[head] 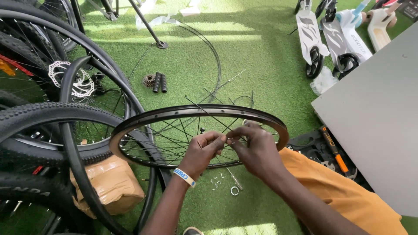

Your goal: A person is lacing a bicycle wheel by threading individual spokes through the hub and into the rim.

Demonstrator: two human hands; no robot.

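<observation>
A person's left hand (pixel 204 150) and right hand (pixel 257 148) pinch thin spokes (pixel 174 143) inside a black bicycle rim (pixel 174 114) held over the green turf (pixel 261 65); many spokes are fitted, while small nipples (pixel 216 180) lie loose below.

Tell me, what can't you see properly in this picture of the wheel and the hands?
Head view only:
- Wheel hub: hidden behind the left hand and right hand.
- What the fingertips pinch: too small to tell.
- Small metal bits on the grass: too small to tell.
- Tyres at left: cut off by the edge.
</observation>
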